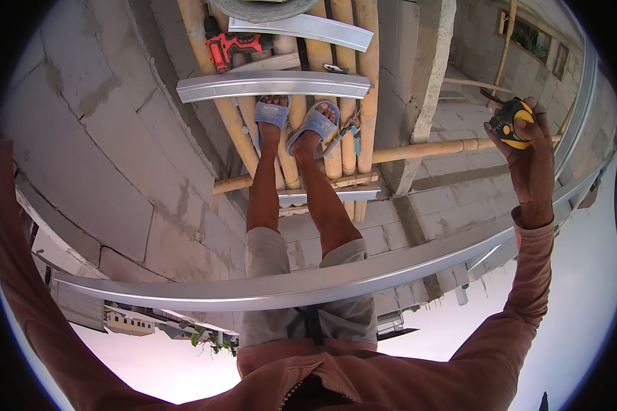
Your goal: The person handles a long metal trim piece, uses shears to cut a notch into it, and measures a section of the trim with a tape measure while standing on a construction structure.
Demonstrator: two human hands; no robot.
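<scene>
A long silver metal channel (308, 288) runs across the view in front of the person's thighs, curving from lower left up to the right edge, and it passes just below the right hand (528, 154). That hand's fingers (538, 113) are curled closed around a yellow-and-black tape measure (513, 122), held up high at the right. The left hand is out of sight past the left rim, only its sleeve (20, 274) showing, so its fingers cannot be judged. The blue sandals (298, 120) stand on a bamboo scaffold (353, 48). Just ahead of the toes lie a shorter metal channel (274, 85) and a red cordless drill (230, 46).
</scene>
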